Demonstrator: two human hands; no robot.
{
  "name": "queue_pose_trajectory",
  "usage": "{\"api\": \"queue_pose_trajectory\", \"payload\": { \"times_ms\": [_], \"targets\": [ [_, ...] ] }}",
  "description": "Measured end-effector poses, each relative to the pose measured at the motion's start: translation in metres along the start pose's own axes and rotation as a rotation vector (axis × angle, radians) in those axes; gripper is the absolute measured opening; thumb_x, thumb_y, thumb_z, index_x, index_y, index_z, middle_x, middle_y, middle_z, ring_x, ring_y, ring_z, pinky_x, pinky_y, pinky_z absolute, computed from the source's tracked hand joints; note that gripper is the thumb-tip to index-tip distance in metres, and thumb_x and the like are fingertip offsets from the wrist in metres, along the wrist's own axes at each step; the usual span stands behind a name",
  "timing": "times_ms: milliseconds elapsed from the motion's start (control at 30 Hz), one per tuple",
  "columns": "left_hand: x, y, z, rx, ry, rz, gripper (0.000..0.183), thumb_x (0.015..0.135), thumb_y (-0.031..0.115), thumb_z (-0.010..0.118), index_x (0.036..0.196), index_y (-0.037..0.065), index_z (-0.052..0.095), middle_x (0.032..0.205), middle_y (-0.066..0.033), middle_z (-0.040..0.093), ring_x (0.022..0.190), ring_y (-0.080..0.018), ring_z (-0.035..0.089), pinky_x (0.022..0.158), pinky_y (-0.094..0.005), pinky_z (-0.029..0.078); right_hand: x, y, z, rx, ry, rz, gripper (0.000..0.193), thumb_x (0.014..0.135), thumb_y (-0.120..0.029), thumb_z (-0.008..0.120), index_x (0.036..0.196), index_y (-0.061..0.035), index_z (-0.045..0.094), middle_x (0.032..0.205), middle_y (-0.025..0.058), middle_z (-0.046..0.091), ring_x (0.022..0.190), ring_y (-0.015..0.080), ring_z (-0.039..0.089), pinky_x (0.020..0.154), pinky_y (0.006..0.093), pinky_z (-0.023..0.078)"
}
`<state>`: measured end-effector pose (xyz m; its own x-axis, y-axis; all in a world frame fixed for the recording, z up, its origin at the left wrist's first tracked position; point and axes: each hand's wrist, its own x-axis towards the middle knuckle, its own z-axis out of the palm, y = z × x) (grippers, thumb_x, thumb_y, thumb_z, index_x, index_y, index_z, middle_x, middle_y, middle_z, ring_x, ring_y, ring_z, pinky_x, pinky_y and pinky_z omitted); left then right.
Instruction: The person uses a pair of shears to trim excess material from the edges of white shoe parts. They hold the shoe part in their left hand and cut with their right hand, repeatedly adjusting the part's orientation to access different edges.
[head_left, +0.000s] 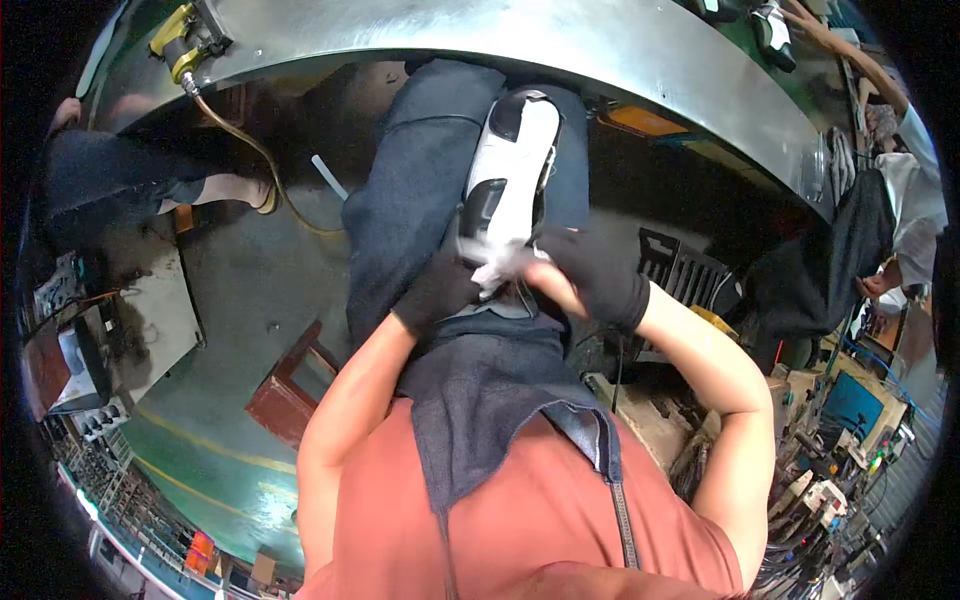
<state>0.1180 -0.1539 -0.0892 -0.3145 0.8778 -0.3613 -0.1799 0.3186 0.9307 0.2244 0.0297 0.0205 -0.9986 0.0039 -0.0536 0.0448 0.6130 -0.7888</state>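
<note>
A white shoe with black panels [515, 170] lies lengthwise on my lap, its far end pointing toward the metal bench. Laces show along its right edge. My left hand [440, 290], in a black glove, is closed at the shoe's near end on the left side. My right hand [595, 278], also black-gloved with a bare thumb, meets it from the right at the same end. Motion smears the fingers there. A crumpled, whitish piece [492, 272] shows between the hands, too blurred to name.
A curved metal bench [480, 28] runs across the far side. On its left end rests a yellow-green air tool [182, 48] with a hose [245, 140] hanging down. Other people sit at left and right. A brown stool [290, 385] and a dark plastic chair [685, 270] stand nearby.
</note>
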Motion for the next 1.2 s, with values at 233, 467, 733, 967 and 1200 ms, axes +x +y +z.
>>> {"api": "queue_pose_trajectory", "payload": {
  "times_ms": [233,467,733,967,1200],
  "targets": [
    [-0.006,0.003,0.015,0.073,0.301,0.012,0.049,0.088,0.03,0.059,0.123,0.0,0.043,0.109,-0.0116,0.059,0.1,-0.0209,0.057,0.087,-0.0302,0.044,-0.043,-0.016,-0.013,0.037,-0.181,0.475,0.031,0.091,-0.03,0.054,0.084,-0.0003,0.061,0.069,0.0174,0.058,0.059,0.0293,0.057,0.054,0.0387,0.043],
    [0.002,0.024,0.005,0.086,0.212,0.304,0.078,0.075,0.028,0.072,0.136,0.001,0.032,0.133,-0.0212,0.044,0.12,-0.0323,0.048,0.1,-0.0391,0.037,-0.024,0.015,0.027,0.062,-0.105,0.113,0.029,0.089,-0.03,0.058,0.088,-0.0011,0.06,0.077,0.0199,0.058,0.064,0.0331,0.057,0.06,0.04,0.045],
    [-0.05,0.169,-0.102,0.481,0.22,0.123,0.061,0.071,0.018,0.077,0.123,0.002,0.05,0.109,-0.0124,0.061,0.102,-0.0211,0.06,0.089,-0.0313,0.047,-0.103,-0.01,-0.059,-0.2,-0.144,0.502,0.03,0.091,-0.03,0.052,0.087,-0.0013,0.062,0.077,0.0219,0.058,0.071,0.0382,0.057,0.063,0.0419,0.045],
    [0.027,0.054,0.0,0.63,0.3,0.284,0.064,0.083,0.033,0.065,0.132,-0.001,0.043,0.135,-0.0208,0.045,0.128,-0.0272,0.041,0.105,-0.0361,0.033,-0.106,-0.012,-0.02,0.397,0.085,0.617,0.037,0.097,-0.032,0.042,0.093,0.0015,0.058,0.082,0.0078,0.059,0.078,0.0157,0.053,0.074,0.0318,0.044],
    [0.012,0.007,0.008,0.295,0.202,0.18,0.067,0.079,0.025,0.069,0.133,-0.004,0.04,0.131,-0.0245,0.047,0.122,-0.0315,0.047,0.098,-0.0364,0.04,-0.055,0.034,-0.029,0.262,-0.361,0.606,0.048,0.095,-0.042,0.043,0.092,0.0024,0.063,0.084,0.0118,0.067,0.077,0.0204,0.062,0.071,0.0357,0.049]
  ]
}}
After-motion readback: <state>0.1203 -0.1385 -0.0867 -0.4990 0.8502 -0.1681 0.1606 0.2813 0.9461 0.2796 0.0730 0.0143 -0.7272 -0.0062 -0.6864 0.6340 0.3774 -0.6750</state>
